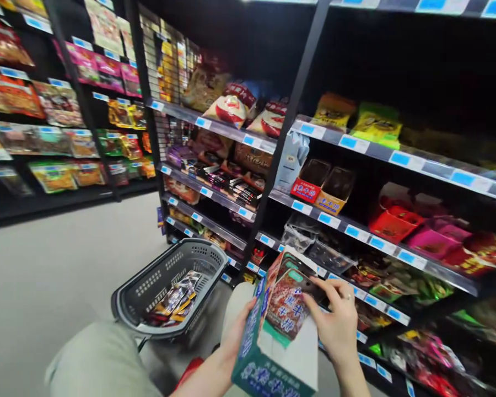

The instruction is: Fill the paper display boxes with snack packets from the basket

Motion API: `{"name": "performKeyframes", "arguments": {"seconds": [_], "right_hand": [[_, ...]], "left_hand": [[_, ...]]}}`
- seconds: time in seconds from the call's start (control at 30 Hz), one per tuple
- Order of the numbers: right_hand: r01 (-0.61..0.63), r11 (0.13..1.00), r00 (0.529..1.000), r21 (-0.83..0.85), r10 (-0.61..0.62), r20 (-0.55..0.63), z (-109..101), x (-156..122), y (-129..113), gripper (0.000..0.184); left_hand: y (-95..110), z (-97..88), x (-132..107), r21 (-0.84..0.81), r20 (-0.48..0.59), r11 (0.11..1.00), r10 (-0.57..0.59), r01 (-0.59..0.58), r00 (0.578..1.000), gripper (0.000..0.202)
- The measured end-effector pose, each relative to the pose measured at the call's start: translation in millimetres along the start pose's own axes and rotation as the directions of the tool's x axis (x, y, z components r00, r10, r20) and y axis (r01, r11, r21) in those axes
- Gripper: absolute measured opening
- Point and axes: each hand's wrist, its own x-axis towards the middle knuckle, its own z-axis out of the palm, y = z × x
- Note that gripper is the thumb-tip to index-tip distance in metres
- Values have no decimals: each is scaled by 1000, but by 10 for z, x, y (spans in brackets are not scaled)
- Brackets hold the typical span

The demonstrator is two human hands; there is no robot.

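Black shelving (291, 110) is seen at right, board edges lined with blue price tags (400, 159). On the upper board (434, 168) yellow and green snack bags (376, 124) are laid. On the board below (355, 227) open display cartons are set, one red (306, 190), one orange (329, 203), then a red tray (392, 223). In the left bay red-white bags (230, 108) are stacked over dark bar packs (231, 184). Far shelves (103, 193) are filled with flat packets. The grey floor (58, 264) is bare; whether the grey basket (215, 253) rests on it cannot be told

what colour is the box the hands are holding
The box is teal with white lettering and a white flap; head view.
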Motion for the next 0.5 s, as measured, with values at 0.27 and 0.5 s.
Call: {"name": "performKeyframes", "arguments": {"seconds": [0.27,0.5], "right_hand": [[-307,905,945,296,251,211,18,46,165,29],[-497,784,833,370,313,456,400,42,240,31]], "left_hand": [[84,45,167,-65,-63,997,48,-52,997,29],[254,-149,229,-132,-49,986,100,-106,994,31]]}}
